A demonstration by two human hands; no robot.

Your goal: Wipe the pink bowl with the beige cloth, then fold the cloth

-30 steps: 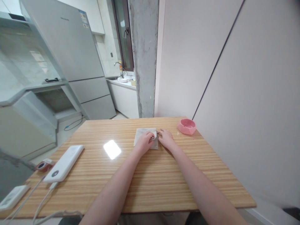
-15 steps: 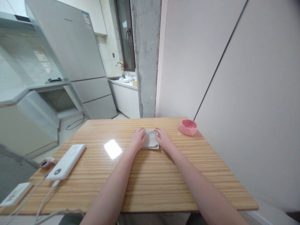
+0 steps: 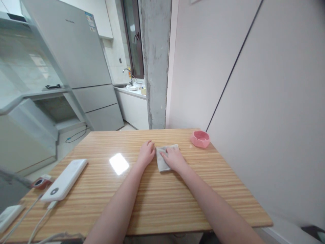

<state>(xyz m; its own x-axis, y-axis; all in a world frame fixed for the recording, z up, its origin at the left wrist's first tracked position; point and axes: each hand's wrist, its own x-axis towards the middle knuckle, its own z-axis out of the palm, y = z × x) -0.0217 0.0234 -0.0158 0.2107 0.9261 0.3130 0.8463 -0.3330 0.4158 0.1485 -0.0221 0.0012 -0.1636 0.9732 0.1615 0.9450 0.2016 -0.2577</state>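
Observation:
A folded light grey cloth (image 3: 162, 165) lies on the wooden table, turned at a slight angle. On top of it rests my right hand (image 3: 174, 158), palm down, thumb and fingers spread over the fabric and hiding its right part. My left hand (image 3: 147, 153) lies on the table just left of the cloth, apart from it. Its fingers are loosely bent, with some space between them, and hold nothing.
A pink ashtray (image 3: 200, 139) sits at the table's far right corner by the wall. On the left are a white power bank (image 3: 65, 179) with a cable, a small red-brown object (image 3: 42, 183) and a white block (image 3: 10, 217). A fridge (image 3: 68, 51) stands beyond.
The cloth has turned and slid nearer to me under my right hand, which has moved from its right edge onto its top. My left hand has come off its left edge.

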